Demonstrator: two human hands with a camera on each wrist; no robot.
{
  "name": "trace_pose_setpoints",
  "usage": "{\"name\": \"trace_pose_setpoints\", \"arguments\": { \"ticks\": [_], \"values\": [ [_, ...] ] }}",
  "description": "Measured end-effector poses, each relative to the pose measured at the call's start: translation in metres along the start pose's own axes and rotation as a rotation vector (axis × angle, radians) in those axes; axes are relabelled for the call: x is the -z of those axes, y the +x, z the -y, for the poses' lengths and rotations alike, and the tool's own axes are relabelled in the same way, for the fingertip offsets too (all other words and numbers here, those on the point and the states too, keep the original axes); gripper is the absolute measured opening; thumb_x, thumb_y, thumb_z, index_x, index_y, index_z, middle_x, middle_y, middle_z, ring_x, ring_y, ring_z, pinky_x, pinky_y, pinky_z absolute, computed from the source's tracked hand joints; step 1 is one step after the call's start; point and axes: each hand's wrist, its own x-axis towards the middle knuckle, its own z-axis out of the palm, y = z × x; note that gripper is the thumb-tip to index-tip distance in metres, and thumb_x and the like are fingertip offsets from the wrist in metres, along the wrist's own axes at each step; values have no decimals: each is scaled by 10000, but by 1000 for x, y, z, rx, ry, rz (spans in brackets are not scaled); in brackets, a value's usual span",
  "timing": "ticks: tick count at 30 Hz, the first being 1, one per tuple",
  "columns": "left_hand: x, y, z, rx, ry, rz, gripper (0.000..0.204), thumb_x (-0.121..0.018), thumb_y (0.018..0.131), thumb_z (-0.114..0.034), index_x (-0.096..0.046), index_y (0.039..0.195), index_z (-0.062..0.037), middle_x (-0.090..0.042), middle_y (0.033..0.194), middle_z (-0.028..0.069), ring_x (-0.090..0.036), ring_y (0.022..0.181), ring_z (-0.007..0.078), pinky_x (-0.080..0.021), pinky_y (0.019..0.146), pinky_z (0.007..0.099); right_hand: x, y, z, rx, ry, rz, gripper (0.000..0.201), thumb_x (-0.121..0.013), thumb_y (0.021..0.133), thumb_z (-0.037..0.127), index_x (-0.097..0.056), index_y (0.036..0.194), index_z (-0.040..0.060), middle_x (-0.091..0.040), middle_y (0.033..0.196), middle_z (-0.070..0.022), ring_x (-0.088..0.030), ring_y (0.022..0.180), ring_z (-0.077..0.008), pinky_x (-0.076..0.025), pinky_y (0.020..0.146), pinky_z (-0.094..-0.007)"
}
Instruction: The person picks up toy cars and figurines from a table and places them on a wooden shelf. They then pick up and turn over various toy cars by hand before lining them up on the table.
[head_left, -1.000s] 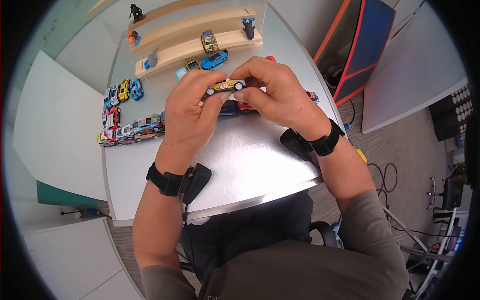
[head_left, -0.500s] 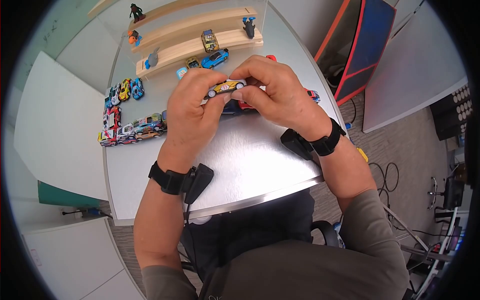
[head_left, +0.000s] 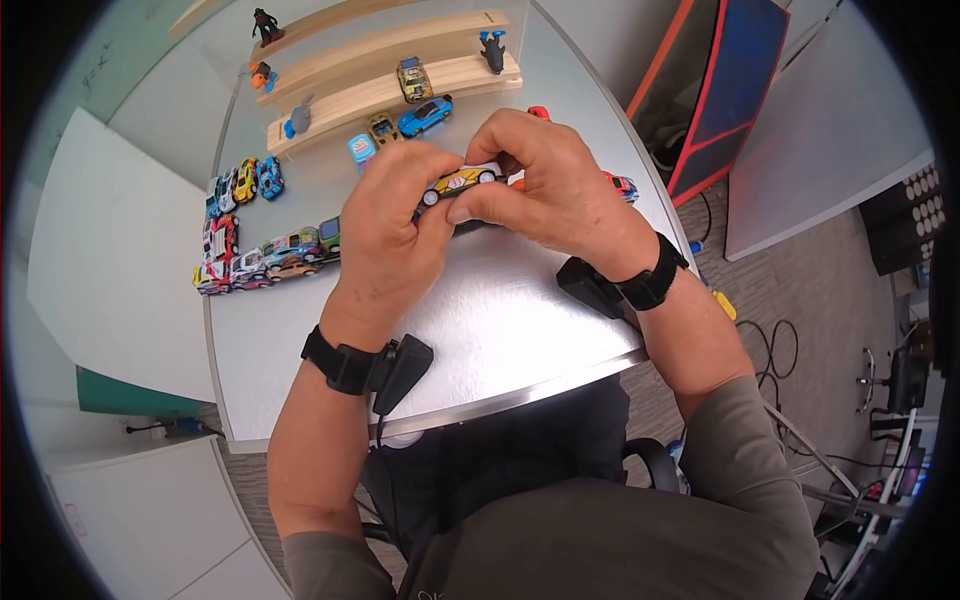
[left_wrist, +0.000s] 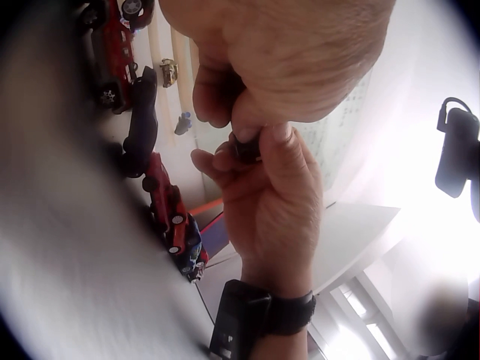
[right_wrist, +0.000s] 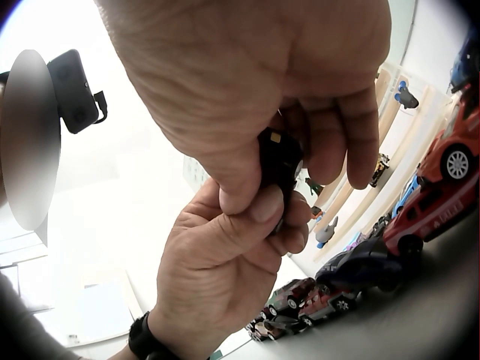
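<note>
A yellow and white toy car (head_left: pixel 460 184) is held in the air between both hands, its side toward the head camera. My left hand (head_left: pixel 393 215) pinches its left end between thumb and fingers. At the other end, my right hand (head_left: pixel 565 190) grips it, the thumb (head_left: pixel 490 205) along the lower side. The right wrist view shows the car's dark underside (right_wrist: pixel 277 165), partly covered by both thumbs. Behind and below the hands, a row of toy cars stands on the table, including a red one (right_wrist: pixel 435 214) and a dark one (right_wrist: pixel 360 266).
Wooden stepped shelves (head_left: pixel 390 98) stand at the back with small animal figures and a gold car (head_left: pixel 413 80). A blue car (head_left: pixel 426 117) sits before them. Several toy cars (head_left: pixel 292 250) line the left side of the metal table (head_left: pixel 480 330).
The left hand has shifted slightly right and down. The yellow and white toy car has tilted, its right end higher. A green car beside the left hand shows more.
</note>
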Motion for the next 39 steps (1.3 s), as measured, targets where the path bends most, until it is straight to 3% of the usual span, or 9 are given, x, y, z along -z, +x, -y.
{"name": "trace_pose_setpoints", "arguments": {
  "ticks": [2,4,6,9,19,23,25,31,39],
  "values": [
    [-1,0,0,7,-15,-1,327,-705,735,85,-662,1037,-33,-649,983,119,-648,889,302,-532,774,366,-1,0,0,6,-20,-2,413,-895,765,221,-608,961,-1,-657,861,-67,-636,760,-148,-537,697,-292],
    [-1,-1,0,13,-28,-3,331,-709,731,84,-663,1037,-34,-650,983,119,-649,892,303,-532,777,367,-3,0,0,-30,135,-32,426,-899,709,222,-588,901,3,-604,804,-127,-590,687,-248,-477,620,-354],
    [2,-3,1,9,-39,63,314,-718,810,71,-656,1112,16,-637,1059,111,-625,952,211,-501,849,294,-2,0,1,-45,124,-12,448,-908,697,233,-580,901,6,-604,804,-129,-592,693,-257,-478,624,-356],
    [-3,-2,0,27,-53,-7,336,-717,733,88,-666,1043,-32,-651,985,124,-654,905,305,-536,792,364,-2,-1,0,-37,95,-3,480,-921,681,253,-565,894,11,-605,806,-134,-593,704,-276,-480,631,-362],
    [-2,-2,3,30,-51,0,341,-705,737,103,-661,1051,-24,-657,1003,123,-663,907,296,-545,793,356,-2,-1,1,65,71,-17,430,-876,711,190,-603,970,-18,-617,859,-170,-615,741,-326,-495,652,-390],
    [-2,-2,3,32,-38,-7,322,-692,750,103,-661,1046,-20,-657,998,123,-667,898,282,-545,779,351,-2,-2,1,56,60,-5,364,-829,746,143,-606,979,-27,-614,867,-178,-612,740,-326,-493,652,-391],
    [-1,0,4,26,-37,-9,313,-689,755,101,-662,1044,-18,-658,993,124,-667,896,280,-544,775,349,0,-3,1,44,20,40,325,-772,792,76,-616,1061,-17,-626,904,-108,-632,793,-198,-520,720,-322],
    [5,2,7,29,-3,-14,276,-695,765,86,-667,1022,-13,-656,965,125,-659,875,271,-532,760,337,-2,-2,-6,142,63,9,251,-680,845,18,-640,1089,-26,-629,892,-105,-634,769,-199,-515,702,-321],
    [3,-2,8,33,-29,41,296,-697,788,104,-664,1070,19,-652,1034,113,-633,928,208,-503,832,294,-2,-2,-4,106,-3,-3,232,-742,857,73,-637,1044,-15,-630,863,-105,-626,713,-190,-514,666,-309]
  ]
}}
